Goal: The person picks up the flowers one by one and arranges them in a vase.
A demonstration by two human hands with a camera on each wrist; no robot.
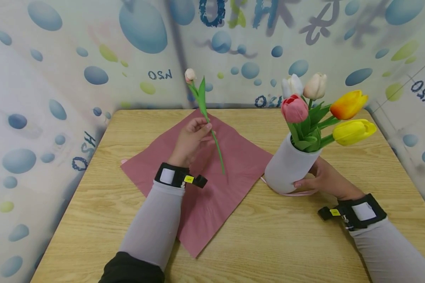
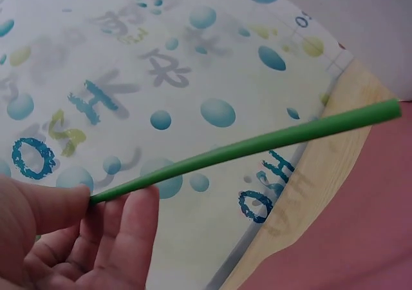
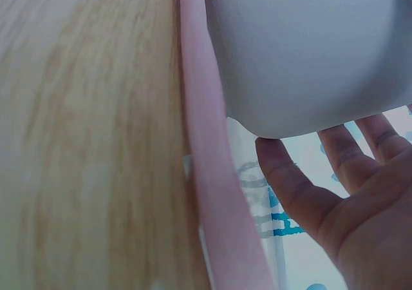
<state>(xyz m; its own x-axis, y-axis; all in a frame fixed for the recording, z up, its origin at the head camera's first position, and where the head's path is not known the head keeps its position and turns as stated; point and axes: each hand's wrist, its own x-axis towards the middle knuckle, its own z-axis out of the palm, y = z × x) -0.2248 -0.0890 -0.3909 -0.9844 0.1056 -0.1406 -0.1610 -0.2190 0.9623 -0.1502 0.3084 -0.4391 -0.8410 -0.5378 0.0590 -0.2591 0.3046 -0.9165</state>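
My left hand (image 1: 194, 137) pinches the green stem (image 2: 257, 142) of a single pale pink tulip (image 1: 190, 75) between thumb and fingers. The tulip's bloom points up toward the wall, and the stem's cut end slants down over the pink wrapping paper (image 1: 212, 196). On the right, my right hand (image 1: 327, 181) grips a white vase (image 1: 287, 167) low on its side, thumb in front and other fingers (image 3: 290, 180) partly hidden behind it. The vase leans to the right and holds several tulips: white, cream, pink (image 1: 294, 109), orange-yellow (image 1: 348, 105) and yellow (image 1: 354, 132).
A pink ribbon (image 3: 206, 109) lies on the wooden table (image 1: 269, 243) by the vase's base. The wrapping paper is spread diagonally across the table's left and middle. A patterned sheet (image 1: 233, 51) with blue drops stands right behind the table's far edge.
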